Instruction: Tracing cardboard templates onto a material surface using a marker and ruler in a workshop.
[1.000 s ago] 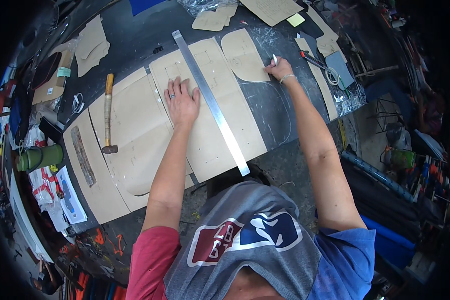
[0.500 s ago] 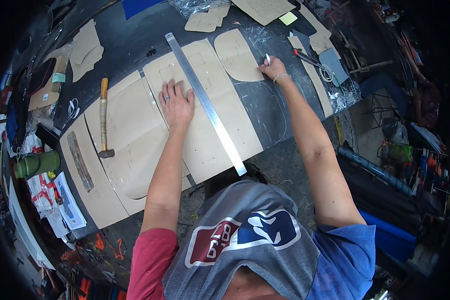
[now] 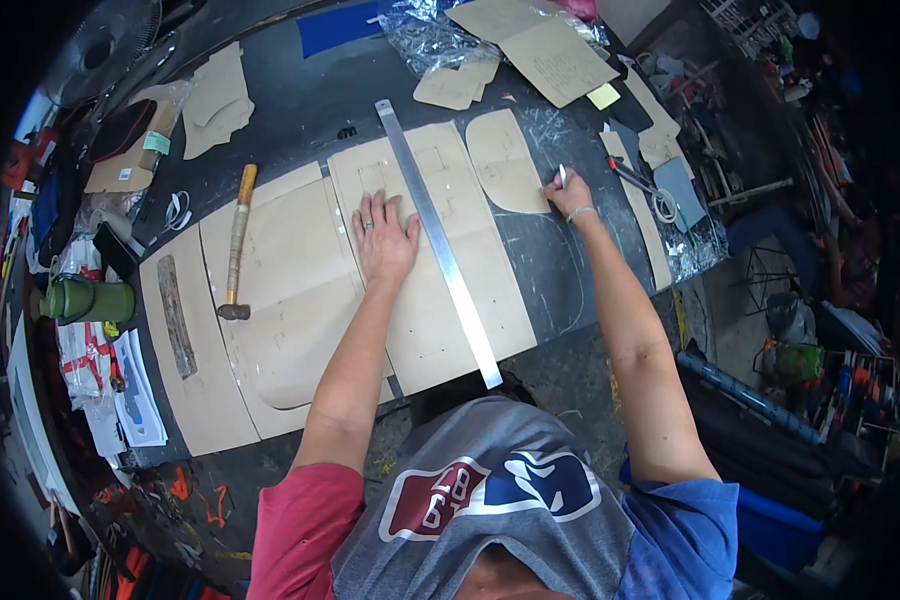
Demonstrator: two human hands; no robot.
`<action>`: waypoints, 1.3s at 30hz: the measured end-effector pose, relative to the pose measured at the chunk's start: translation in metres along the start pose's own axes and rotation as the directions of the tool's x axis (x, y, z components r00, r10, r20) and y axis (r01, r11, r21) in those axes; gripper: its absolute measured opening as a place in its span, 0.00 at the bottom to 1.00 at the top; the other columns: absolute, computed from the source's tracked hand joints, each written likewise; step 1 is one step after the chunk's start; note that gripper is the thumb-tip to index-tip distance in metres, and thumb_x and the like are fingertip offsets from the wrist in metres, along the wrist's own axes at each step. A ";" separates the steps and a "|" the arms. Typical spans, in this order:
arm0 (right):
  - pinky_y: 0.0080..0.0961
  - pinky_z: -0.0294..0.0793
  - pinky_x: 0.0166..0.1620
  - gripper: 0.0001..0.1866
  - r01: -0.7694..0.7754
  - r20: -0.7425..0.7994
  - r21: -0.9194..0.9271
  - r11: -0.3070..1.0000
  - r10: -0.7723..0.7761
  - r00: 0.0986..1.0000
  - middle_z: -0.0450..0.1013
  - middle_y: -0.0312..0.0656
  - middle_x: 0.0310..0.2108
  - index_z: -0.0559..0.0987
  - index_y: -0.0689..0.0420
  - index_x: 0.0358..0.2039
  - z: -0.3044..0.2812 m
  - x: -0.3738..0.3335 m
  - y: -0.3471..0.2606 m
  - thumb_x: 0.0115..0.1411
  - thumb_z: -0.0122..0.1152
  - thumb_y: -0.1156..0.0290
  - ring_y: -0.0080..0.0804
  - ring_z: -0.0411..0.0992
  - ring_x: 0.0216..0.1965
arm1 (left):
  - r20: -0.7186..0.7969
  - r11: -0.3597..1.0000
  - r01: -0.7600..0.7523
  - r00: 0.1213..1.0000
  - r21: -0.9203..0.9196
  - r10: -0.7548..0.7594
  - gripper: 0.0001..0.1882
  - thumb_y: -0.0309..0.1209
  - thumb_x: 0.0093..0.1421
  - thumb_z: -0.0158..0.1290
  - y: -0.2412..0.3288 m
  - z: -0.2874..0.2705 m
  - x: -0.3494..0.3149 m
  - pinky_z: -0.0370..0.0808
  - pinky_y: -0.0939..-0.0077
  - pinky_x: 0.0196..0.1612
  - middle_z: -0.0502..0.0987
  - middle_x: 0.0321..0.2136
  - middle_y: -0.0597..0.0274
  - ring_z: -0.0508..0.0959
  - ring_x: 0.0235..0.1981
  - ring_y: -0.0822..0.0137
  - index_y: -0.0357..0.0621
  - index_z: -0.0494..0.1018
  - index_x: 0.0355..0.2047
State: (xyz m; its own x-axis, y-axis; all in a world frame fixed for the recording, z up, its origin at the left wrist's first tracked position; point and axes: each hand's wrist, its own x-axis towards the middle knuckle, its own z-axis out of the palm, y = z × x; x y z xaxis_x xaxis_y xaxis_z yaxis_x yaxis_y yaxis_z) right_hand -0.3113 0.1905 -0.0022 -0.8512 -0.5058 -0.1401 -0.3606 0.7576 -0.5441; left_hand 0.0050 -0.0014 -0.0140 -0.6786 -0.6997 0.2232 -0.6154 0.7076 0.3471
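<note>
My left hand (image 3: 385,240) lies flat with fingers spread on a large tan paper pattern (image 3: 450,325), just left of a long steel ruler (image 3: 432,225). The ruler slants across that pattern, its near end reaching past the table edge. Farther right, my right hand (image 3: 568,192) is closed around a slim white marking stick (image 3: 562,176), whose exact kind I cannot make out. That hand rests at the right edge of a smaller tan pattern piece (image 3: 507,160) with a rounded outline. Pale curved lines show on the dark tabletop (image 3: 540,255) beside it.
A wooden-handled hammer (image 3: 240,240) and a worn narrow strip (image 3: 177,318) lie on patterns at left. A green jug (image 3: 88,300) stands at the left edge. Scissors or a similar red-and-black tool (image 3: 630,172) and a cord coil (image 3: 664,206) lie at right.
The view has shifted, so the table sits lower and a little farther right in the picture. Both hands keep their places against the patterns.
</note>
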 end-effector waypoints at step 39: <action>0.46 0.65 0.56 0.11 0.232 -0.264 -0.362 0.903 -0.337 0.904 0.72 0.47 0.50 0.76 0.54 0.46 -0.038 -0.108 0.098 0.67 0.51 0.65 0.49 0.68 0.54 | 0.078 0.995 0.009 0.997 0.098 -0.017 0.26 0.47 0.72 0.39 0.009 0.011 0.003 0.43 0.50 0.73 0.55 0.70 0.56 0.49 0.73 0.54 0.52 0.61 0.66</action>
State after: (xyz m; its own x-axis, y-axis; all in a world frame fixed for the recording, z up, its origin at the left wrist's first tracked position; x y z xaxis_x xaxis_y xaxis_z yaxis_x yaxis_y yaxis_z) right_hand -0.2687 0.3351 -0.0091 -0.7481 -0.6039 0.2751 -0.6608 0.7163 -0.2243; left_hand -0.0065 0.0036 -0.0200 -0.6971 -0.7020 0.1458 -0.6582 0.7072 0.2581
